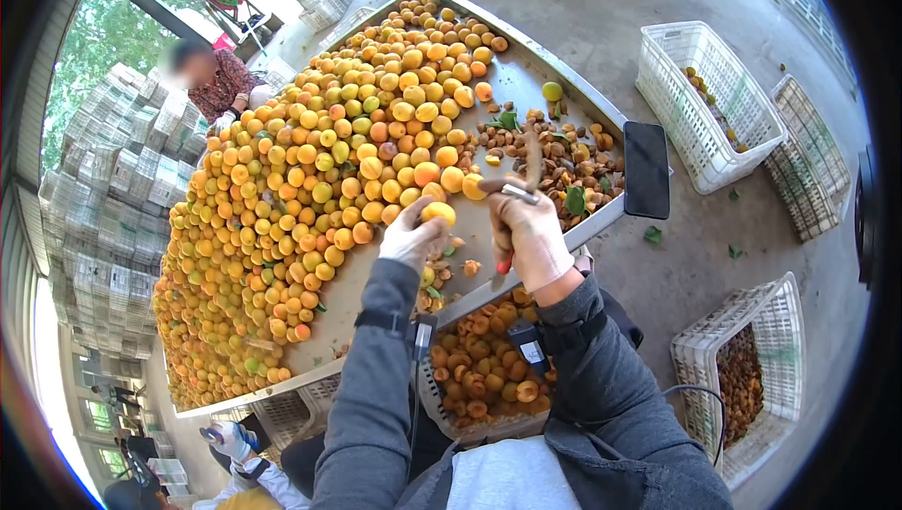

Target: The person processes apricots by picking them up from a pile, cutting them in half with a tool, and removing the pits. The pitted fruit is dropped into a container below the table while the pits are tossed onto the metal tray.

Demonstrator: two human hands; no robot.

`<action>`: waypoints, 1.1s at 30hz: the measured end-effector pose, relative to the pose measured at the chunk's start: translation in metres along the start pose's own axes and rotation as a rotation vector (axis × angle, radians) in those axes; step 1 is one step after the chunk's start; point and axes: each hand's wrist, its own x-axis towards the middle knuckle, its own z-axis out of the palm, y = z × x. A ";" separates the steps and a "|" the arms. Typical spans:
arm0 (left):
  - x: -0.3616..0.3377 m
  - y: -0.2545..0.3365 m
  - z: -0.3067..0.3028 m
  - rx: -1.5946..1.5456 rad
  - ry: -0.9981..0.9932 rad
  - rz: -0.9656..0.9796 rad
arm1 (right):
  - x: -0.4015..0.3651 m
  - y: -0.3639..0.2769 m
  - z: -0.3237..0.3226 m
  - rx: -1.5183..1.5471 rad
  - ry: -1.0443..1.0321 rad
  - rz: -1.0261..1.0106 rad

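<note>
My left hand (411, 236), in a pale glove, pinches a yellow-orange apricot (438, 215) over the front of the metal table. Beside it, my right hand (537, 242), also gloved, is closed round a small knife (505, 266) with a red part showing below the fist. A silver metal piece (520, 193) sticks out at the top of that fist. Whole apricots (310, 162) are heaped at the left and far side of the table. Beyond my right hand lies a pile of brown pits (573, 167) with leaves. Below my hands, a crate holds opened apricots (489, 369).
A black phone (646, 170) lies on the table's right edge. White crates (709, 101) stand on the floor to the right, one nearer crate (785, 360) holding pits. Another person (221, 83) sits across at the left; a gloved hand (230, 440) shows lower left. Stacked crates (122, 219) line the left.
</note>
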 end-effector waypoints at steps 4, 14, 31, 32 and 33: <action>-0.043 0.002 -0.028 -0.492 -0.091 0.088 | -0.010 0.024 0.014 -0.508 -0.222 -0.054; -0.116 0.026 -0.020 -0.360 0.046 0.253 | -0.035 0.093 0.039 -0.820 -0.447 -0.267; -0.135 0.037 0.012 0.037 0.150 0.285 | -0.021 0.099 0.039 -0.976 -0.355 -0.419; -0.139 0.046 0.013 0.034 0.149 0.281 | -0.020 0.099 0.037 -0.995 -0.383 -0.436; -0.140 0.059 0.014 0.645 0.252 0.477 | -0.019 0.099 0.036 -1.014 -0.411 -0.454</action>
